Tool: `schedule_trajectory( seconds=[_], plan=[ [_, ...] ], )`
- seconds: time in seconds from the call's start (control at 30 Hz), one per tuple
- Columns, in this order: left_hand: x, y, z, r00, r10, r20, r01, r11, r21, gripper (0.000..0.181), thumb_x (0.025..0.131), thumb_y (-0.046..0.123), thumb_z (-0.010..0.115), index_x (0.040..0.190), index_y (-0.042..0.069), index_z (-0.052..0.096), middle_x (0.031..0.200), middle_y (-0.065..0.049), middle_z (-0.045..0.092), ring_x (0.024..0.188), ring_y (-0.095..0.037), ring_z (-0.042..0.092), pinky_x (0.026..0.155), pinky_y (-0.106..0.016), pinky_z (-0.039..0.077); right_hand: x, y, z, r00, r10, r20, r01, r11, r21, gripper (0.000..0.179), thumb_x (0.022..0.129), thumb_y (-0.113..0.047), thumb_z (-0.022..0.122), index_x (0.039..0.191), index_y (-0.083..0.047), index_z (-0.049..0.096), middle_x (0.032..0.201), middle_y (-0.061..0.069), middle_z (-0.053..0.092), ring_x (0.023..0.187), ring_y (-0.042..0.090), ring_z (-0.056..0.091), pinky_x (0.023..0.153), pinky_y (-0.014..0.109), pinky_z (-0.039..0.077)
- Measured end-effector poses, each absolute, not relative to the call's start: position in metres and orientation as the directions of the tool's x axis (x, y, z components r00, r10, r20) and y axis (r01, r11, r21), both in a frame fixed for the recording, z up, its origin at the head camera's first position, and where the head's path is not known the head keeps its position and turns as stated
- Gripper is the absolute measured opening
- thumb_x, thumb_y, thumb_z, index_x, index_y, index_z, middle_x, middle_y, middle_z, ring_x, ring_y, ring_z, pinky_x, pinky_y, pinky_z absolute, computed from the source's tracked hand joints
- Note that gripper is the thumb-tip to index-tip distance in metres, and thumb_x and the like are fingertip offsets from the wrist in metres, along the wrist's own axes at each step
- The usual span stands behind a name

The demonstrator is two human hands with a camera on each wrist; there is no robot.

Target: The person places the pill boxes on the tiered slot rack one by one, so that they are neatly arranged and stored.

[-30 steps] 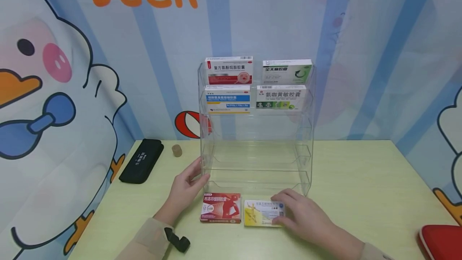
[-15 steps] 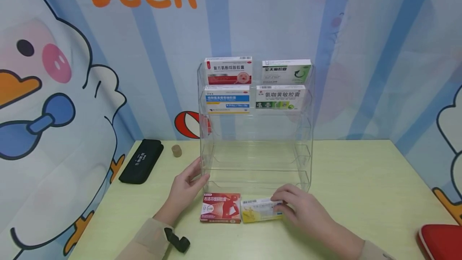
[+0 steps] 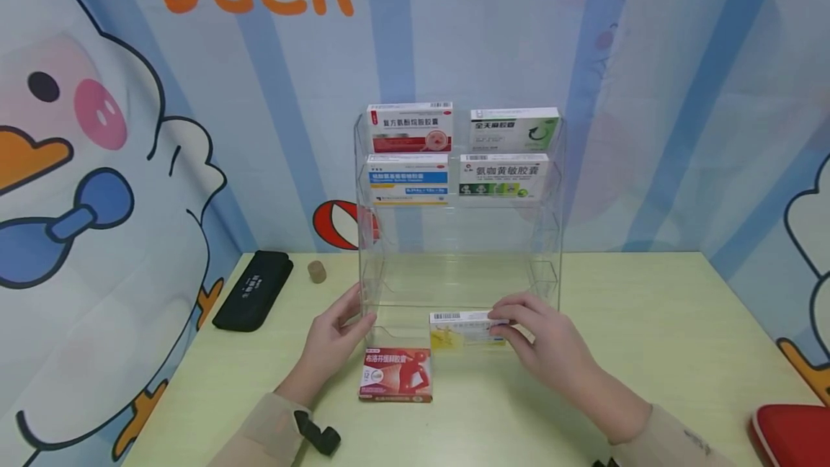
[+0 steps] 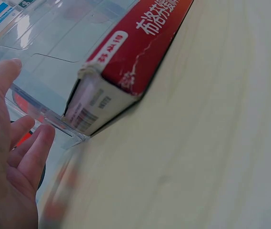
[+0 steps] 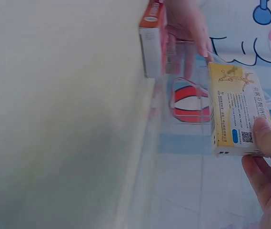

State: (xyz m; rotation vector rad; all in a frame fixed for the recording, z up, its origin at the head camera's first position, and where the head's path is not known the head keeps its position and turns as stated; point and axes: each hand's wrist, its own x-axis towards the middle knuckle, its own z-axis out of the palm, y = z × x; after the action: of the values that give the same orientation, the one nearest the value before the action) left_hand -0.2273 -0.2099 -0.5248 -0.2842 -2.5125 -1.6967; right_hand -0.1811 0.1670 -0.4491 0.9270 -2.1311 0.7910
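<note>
A clear acrylic display rack (image 3: 460, 279) stands on the table, with medicine boxes in its upper two tiers. My left hand (image 3: 338, 330) grips its lower left side, the thumb at the front and the fingers along the outer side, as the left wrist view shows. My right hand (image 3: 541, 337) pinches a white and yellow medicine box (image 3: 460, 331) by its right end, thumb on the front face. That box is tilted up, raised in front of the rack's lowest tier. A red medicine box (image 3: 395, 375) lies on the table before the rack's left front.
In the rack are a red and white box (image 3: 411, 128), a green and white one (image 3: 514, 130), a blue and white one (image 3: 408, 180) and another green-marked box (image 3: 503, 177). A black case (image 3: 254, 290), a small brown cylinder (image 3: 317, 272) and a red case (image 3: 791, 434) lie around.
My right hand has tilted the white and yellow box up off the table and carried it forward to the rack's lowest tier. My left hand and the red box have stayed put.
</note>
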Motion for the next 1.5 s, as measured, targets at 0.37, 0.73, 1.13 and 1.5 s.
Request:
schedule_trajectory(
  seconds=[0.37, 0.73, 1.13, 1.5],
  plan=[
    [-0.228, -0.211, -0.527, -0.973, 0.107, 0.206, 0.231, 0.360, 0.904, 0.066, 0.105, 0.036, 0.078, 0.165, 0.040, 0.049, 0.163, -0.003, 0.062, 0.149, -0.031, 0.063, 0.112, -0.037, 0.060, -0.205, 0.157, -0.413, -0.481, -0.274, 0.833, -0.754, 0.613, -0.234, 0.027, 0.081, 0.000, 0.094, 0.104, -0.008, 0.082, 0.107, 0.006, 0.078, 0.091, 0.020, 0.078, 0.073, 0.029, 0.066],
    [-0.227, -0.211, -0.524, -0.976, 0.107, 0.188, 0.215, 0.362, 0.907, 0.067, 0.105, 0.034, 0.077, 0.166, 0.038, 0.049, 0.162, -0.004, 0.063, 0.150, -0.032, 0.062, 0.112, -0.036, 0.060, -0.231, 0.139, -0.391, -0.471, -0.140, 0.871, -0.716, 0.638, -0.285, 0.020, 0.087, -0.004, 0.092, 0.103, -0.004, 0.082, 0.107, 0.011, 0.079, 0.099, 0.024, 0.078, 0.079, 0.038, 0.067],
    [-0.226, -0.210, -0.524, -0.977, 0.108, 0.181, 0.208, 0.354, 0.912, 0.067, 0.105, 0.034, 0.077, 0.166, 0.037, 0.049, 0.164, -0.004, 0.061, 0.150, -0.032, 0.061, 0.112, -0.036, 0.060, -0.259, 0.112, -0.379, -0.483, -0.086, 0.872, -0.719, 0.608, -0.338, 0.016, 0.093, -0.007, 0.088, 0.107, -0.002, 0.082, 0.113, 0.013, 0.078, 0.108, 0.029, 0.076, 0.094, 0.043, 0.067],
    [-0.225, -0.210, -0.522, -0.969, 0.120, 0.216, 0.245, 0.352, 0.903, 0.067, 0.105, 0.031, 0.077, 0.166, 0.036, 0.050, 0.163, -0.005, 0.062, 0.149, -0.033, 0.063, 0.111, -0.036, 0.061, -0.271, 0.096, -0.390, -0.579, -0.126, 0.806, -0.645, 0.675, -0.358, 0.014, 0.098, -0.013, 0.084, 0.109, -0.005, 0.082, 0.116, 0.011, 0.077, 0.111, 0.029, 0.076, 0.098, 0.041, 0.067]
  ],
)
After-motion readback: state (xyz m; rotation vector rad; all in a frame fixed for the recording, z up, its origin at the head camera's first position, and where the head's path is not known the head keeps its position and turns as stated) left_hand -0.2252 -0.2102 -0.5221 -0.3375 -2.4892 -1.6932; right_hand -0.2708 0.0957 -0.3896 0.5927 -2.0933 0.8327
